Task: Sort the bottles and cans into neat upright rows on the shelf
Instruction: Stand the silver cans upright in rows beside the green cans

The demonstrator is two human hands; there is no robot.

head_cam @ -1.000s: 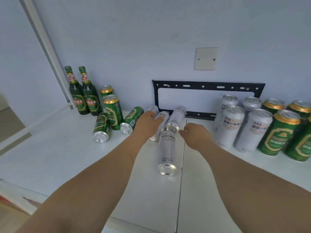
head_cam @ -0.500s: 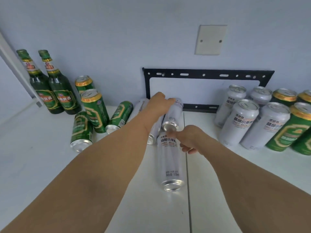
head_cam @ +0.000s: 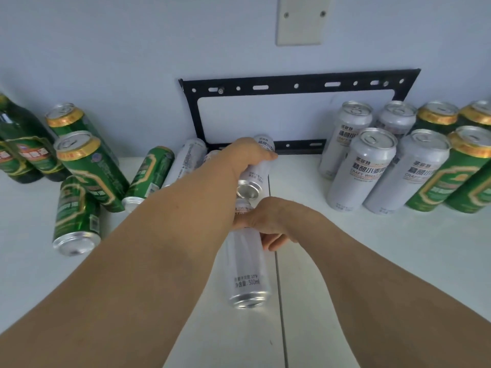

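My left hand [head_cam: 247,155] grips a white can [head_cam: 256,173] lying on its side near the back wall, bottom end toward me. In front of it my right hand [head_cam: 271,221] curls its thumb and fingers round the top part of a second fallen white can [head_cam: 247,274]. Two more white cans [head_cam: 187,160] lie behind my left forearm, partly hidden. To the left lie two green cans [head_cam: 75,216] on their sides, beside two upright green cans [head_cam: 87,166] and green bottles [head_cam: 18,144]. Upright white cans [head_cam: 364,166] and green cans [head_cam: 457,168] stand in rows at the right.
A black metal bracket [head_cam: 292,86] is fixed to the wall above the white shelf [head_cam: 372,261]. A blank wall plate [head_cam: 303,19] sits higher up. A seam runs front to back through the shelf's middle.
The view has moved in closer to the cans. My left hand reached further back onto the rear white can, and my right hand closed round the nearer white can.
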